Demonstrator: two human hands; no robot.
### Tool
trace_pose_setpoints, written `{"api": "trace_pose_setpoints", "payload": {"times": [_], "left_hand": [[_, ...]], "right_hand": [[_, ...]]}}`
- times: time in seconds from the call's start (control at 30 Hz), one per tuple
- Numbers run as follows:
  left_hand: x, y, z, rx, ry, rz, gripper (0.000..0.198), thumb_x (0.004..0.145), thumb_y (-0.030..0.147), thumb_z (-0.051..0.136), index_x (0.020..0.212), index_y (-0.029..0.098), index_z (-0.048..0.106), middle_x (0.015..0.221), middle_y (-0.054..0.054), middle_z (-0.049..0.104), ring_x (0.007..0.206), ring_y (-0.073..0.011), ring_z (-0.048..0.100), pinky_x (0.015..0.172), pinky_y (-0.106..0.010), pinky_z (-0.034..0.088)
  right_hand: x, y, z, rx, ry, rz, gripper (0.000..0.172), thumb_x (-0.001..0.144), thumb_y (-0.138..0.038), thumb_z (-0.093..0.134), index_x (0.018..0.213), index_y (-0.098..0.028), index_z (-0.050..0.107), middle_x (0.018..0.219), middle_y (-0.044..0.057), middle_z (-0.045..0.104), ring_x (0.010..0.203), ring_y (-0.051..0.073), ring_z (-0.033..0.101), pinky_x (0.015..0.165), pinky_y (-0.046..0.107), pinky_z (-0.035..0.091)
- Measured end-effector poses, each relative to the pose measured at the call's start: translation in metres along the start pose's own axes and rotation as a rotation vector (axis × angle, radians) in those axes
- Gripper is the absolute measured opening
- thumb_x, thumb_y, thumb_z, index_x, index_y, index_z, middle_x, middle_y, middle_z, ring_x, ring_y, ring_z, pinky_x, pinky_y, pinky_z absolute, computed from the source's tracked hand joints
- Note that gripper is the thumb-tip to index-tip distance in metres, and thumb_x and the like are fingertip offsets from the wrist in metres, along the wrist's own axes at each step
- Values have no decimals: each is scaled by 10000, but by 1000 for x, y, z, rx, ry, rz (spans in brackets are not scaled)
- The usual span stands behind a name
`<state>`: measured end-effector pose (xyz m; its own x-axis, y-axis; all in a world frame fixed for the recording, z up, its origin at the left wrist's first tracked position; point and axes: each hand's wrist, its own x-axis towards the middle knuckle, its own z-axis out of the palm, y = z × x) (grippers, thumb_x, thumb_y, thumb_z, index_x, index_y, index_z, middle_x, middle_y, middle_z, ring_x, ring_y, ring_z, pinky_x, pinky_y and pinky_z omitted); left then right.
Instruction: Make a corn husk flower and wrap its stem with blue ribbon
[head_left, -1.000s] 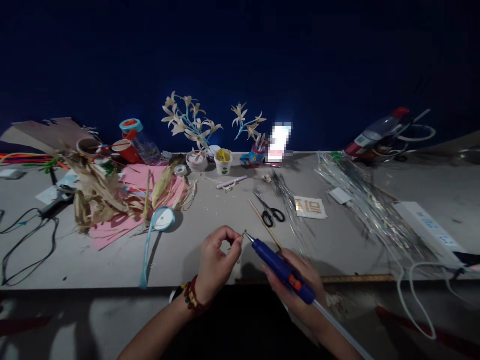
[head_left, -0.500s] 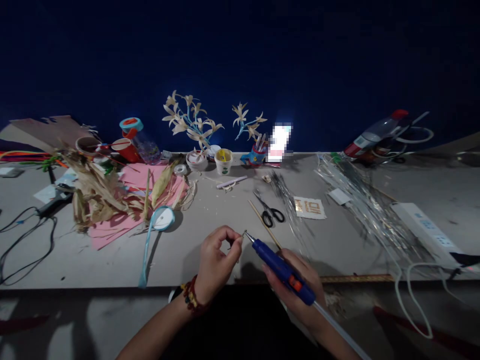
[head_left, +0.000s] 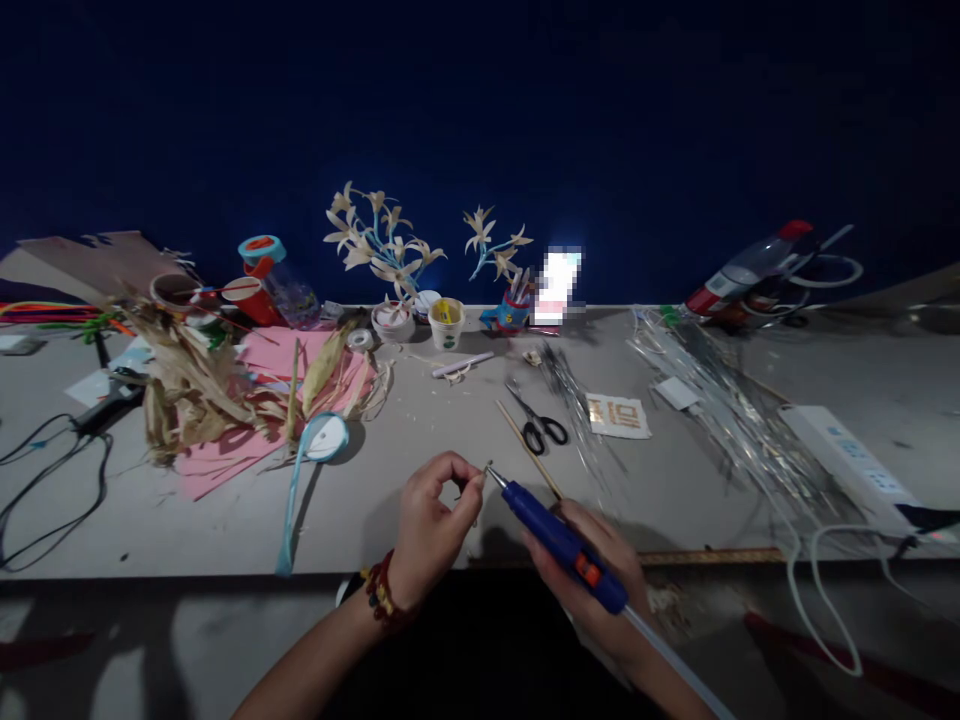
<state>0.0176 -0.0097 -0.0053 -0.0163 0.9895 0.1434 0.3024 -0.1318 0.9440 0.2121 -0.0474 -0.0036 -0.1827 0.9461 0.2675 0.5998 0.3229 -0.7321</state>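
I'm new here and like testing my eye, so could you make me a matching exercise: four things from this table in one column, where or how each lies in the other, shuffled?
Things
1. Metal-tipped blue tool
2. Scissors
3. Pink sheets
4. Roll of light-blue ribbon

Where or how
A. Partly covered by dried husks
B. One loose end reaching the front edge of the table
C. Held in the right hand
D. Lying beside a thin stick

Pairs: 1-C, 2-D, 3-A, 4-B
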Motion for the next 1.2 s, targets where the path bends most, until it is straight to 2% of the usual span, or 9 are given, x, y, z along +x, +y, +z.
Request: {"api": "trace_pose_setpoints", "payload": {"times": [1.2], "left_hand": [[-2, -6, 3, -72, -35, -43, 170, 906, 261, 580, 754, 186, 590, 708, -6, 602, 691, -153, 552, 682, -263, 435]], "right_hand": [[-1, 1, -3, -68, 33, -53, 156, 914, -293, 603, 804, -227, 514, 725, -2, 555, 657, 168, 568, 617, 273, 447]]}}
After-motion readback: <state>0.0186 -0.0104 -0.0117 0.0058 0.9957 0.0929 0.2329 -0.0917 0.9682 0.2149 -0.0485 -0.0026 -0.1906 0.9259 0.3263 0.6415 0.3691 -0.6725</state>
